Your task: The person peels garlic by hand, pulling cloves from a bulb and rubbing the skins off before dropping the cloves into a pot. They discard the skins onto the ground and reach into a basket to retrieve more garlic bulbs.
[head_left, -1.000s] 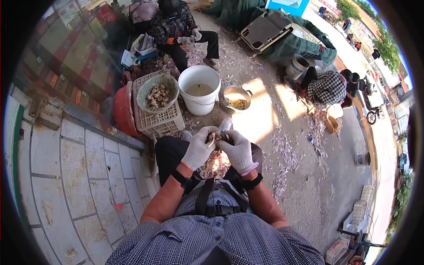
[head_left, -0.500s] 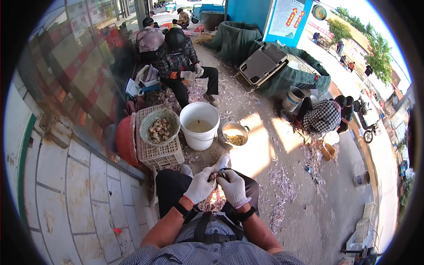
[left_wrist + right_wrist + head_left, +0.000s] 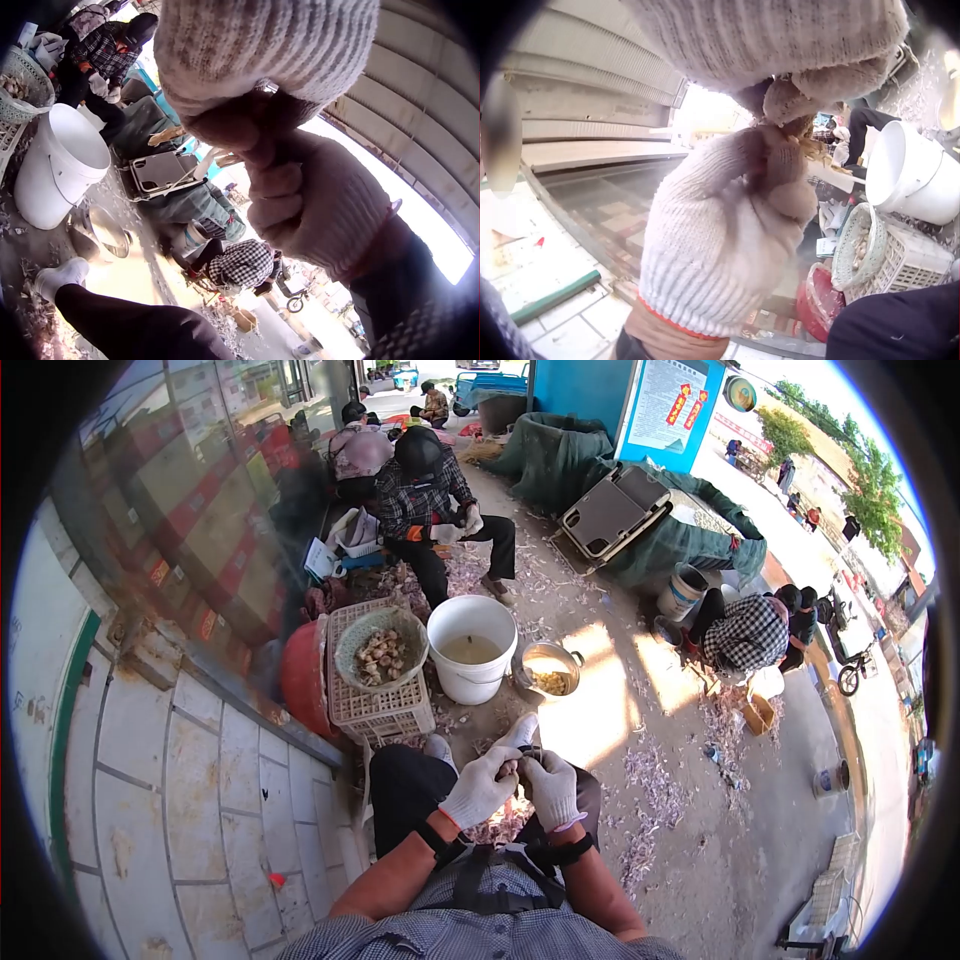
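Both hands wear whitish knit gloves and meet above the lap, fingers curled. The left hand (image 3: pixel 480 788) pinches a small brownish piece, mostly covered by the fingers; dry tan strands (image 3: pixel 819 154) stick out beside it in the right wrist view. Against it works the right hand (image 3: pixel 553 790), whose fingers grip a small dark object (image 3: pixel 533 753), too small to identify. In the left wrist view the right glove (image 3: pixel 322 202) is below the left glove (image 3: pixel 262 49), fingertips touching; a tan strip (image 3: pixel 166 136) shows beside them.
Ahead are a white bucket (image 3: pixel 472 685) with liquid, a metal pot (image 3: pixel 547 670) with yellowish pieces, and a green basket (image 3: pixel 350 635) of bulb-like pieces on a crate (image 3: pixel 385 712). A red tub (image 3: pixel 305 675) stands left. Peelings (image 3: pixel 655 790) litter the floor; other people sit nearby.
The head view has tilted up, then shifted slightly left. The hands stay together; a pale stick-like piece seen at the left fingers one second ago no longer shows in the head view.
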{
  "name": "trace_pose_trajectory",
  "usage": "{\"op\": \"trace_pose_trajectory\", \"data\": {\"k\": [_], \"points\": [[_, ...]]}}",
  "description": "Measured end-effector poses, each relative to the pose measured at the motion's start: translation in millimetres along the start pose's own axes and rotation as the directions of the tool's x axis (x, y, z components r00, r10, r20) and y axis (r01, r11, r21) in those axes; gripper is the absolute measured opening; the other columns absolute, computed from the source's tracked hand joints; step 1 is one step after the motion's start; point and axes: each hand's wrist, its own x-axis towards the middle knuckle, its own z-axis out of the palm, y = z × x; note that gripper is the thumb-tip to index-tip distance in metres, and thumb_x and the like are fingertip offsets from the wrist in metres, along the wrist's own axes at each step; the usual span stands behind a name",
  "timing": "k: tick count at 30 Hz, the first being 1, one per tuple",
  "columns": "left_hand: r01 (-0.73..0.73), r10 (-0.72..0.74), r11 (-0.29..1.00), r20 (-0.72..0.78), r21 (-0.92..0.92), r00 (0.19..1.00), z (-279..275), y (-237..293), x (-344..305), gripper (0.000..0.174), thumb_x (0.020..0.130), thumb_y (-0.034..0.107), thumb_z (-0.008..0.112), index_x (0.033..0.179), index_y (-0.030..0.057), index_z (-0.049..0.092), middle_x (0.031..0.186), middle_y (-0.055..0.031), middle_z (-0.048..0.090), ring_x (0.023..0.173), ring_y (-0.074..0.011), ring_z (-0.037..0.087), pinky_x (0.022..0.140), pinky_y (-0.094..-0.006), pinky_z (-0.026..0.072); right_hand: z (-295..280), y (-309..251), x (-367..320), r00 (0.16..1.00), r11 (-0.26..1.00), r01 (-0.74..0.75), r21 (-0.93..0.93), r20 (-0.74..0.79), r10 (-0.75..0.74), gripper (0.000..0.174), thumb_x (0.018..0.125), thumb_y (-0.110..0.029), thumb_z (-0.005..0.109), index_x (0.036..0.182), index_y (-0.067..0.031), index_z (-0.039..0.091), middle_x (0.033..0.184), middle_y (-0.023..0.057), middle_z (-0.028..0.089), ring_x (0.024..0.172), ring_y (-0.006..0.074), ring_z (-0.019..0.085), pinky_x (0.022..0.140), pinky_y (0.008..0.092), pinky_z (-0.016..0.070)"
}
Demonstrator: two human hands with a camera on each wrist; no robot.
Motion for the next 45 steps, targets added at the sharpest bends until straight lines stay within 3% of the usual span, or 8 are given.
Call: {"op": "trace_pose_trajectory", "data": {"k": [10, 14, 23, 31, 35, 37, 38, 45], "points": [[0.053, -0.046, 0.991, -0.055, 0.125, 0.997, -7.8, 22.1, 5.6, 0.03, 0.091, 0.0, 0.07, 0.121, -0.0001, 0.066, 0.101, -0.0042, 0.07, 0.095, -0.0104, 0.063, 0.088, -0.0258, 0.0504, 1.1, -12.9, 8.4, 0.999, 0.995, -0.021, 0.1, 0.026, 0.018, 0.018, 0.095, -0.017, 0.066, 0.1, -0.0013, 0.073, 0.078, -0.0018, 0.066, 0.06, 0.0041, 0.054, 0.053, 0.0214, 0.0422], [0.052, -0.064, 0.979, -0.057, -0.198, 0.996, -6.2, 5.6, 9.2, 0.028, 0.092, 0.001, 0.068, 0.12, -0.002, 0.067, 0.106, -0.0044, 0.071, 0.1, -0.0106, 0.064, 0.091, -0.0249, 0.0498, 3.9, -16.5, 7.3, 0.997, 0.996, 0.037, 0.075, 0.059, -0.041, 0.016, 0.095, -0.014, 0.065, 0.105, -0.0012, 0.067, 0.075, -0.0012, 0.062, 0.055, 0.0038, 0.049, 0.048, 0.0199, 0.0372], [0.077, -0.085, 0.989, -0.058, -0.128, 0.995, -10.1, 14.4, 6.7, 0.03, 0.095, 0.004, 0.066, 0.124, -0.0034, 0.068, 0.106, -0.0038, 0.07, 0.093, -0.0096, 0.065, 0.081, -0.0236, 0.0525, -0.9, -21.1, 9.8, 0.996, 0.998, 0.012, -0.062, 0.091, -0.007, 0.022, 0.093, -0.021, 0.072, 0.102, -0.0002, 0.073, 0.081, 0.001, 0.069, 0.062, 0.0055, 0.057, 0.056, 0.0218, 0.0446], [0.329, -0.334, 0.641, 0.134, -0.694, 0.933, -12.2, 1.1, 9.2, 0.036, 0.098, 0.005, 0.063, 0.134, -0.0001, 0.06, 0.107, -0.0051, 0.068, 0.094, -0.0146, 0.067, 0.086, -0.031, 0.0615, 1.1, -25.3, 4.6, 0.973, 0.969, -0.162, 0.187, 0.191, 0.126, 0.022, 0.093, -0.017, 0.07, 0.109, -0.0014, 0.071, 0.084, 0.0017, 0.07, 0.058, 0.0058, 0.055, 0.051, 0.0204, 0.0403], [0.237, -0.249, 0.761, 0.066, -0.604, 0.966, -5.3, 0.4, 7.5, 0.034, 0.097, 0.007, 0.066, 0.13, -0.0014, 0.062, 0.105, -0.0047, 0.068, 0.092, -0.0136, 0.067, 0.085, -0.0287, 0.0592, 3.0, -20.5, 4.3, 0.988, 0.975, -0.135, 0.176, 0.103, 0.118, 0.024, 0.093, -0.015, 0.069, 0.112, -0.0005, 0.072, 0.084, 0.0008, 0.069, 0.059, 0.0046, 0.055, 0.051, 0.0194, 0.0405], [0.027, -0.029, 0.999, -0.06, -0.034, 0.998, -5.7, 19.6, 5.3, 0.032, 0.096, 0.007, 0.067, 0.126, -0.0022, 0.064, 0.105, -0.004, 0.067, 0.09, -0.0123, 0.066, 0.083, -0.0265, 0.0565, 1.5, -15.2, 6.4, 0.99, 0.983, -0.116, 0.145, 0.092, 0.103, 0.025, 0.093, -0.014, 0.069, 0.114, -0.0003, 0.072, 0.084, 0.0007, 0.07, 0.059, 0.0043, 0.056, 0.052, 0.0193, 0.0408], [0.026, -0.028, 0.999, -0.06, -0.034, 0.998, -3.8, 16.2, 6.1, 0.032, 0.096, 0.007, 0.067, 0.126, -0.0022, 0.064, 0.105, -0.004, 0.067, 0.09, -0.0123, 0.066, 0.083, -0.0265, 0.0565, 0.7, -12.7, 7.0, 0.987, 0.978, -0.127, 0.166, 0.118, 0.108, 0.026, 0.093, -0.014, 0.069, 0.115, 0.0, 0.072, 0.085, 0.0009, 0.07, 0.06, 0.0045, 0.056, 0.052, 0.0194, 0.0411], [0.225, -0.257, 0.842, 0.002, -0.49, 0.966, -7.1, 7.8, 8.3, 0.026, 0.096, 0.003, 0.063, 0.121, -0.0016, 0.065, 0.103, -0.0027, 0.068, 0.087, -0.0114, 0.066, 0.081, -0.0272, 0.0571, 4.1, -27.6, -1.1, 0.979, 0.945, -0.173, 0.279, 0.157, 0.133, 0.023, 0.093, -0.011, 0.068, 0.112, 0.002, 0.072, 0.087, 0.0009, 0.07, 0.071, 0.0102, 0.063, 0.06, 0.0224, 0.0482]]}}
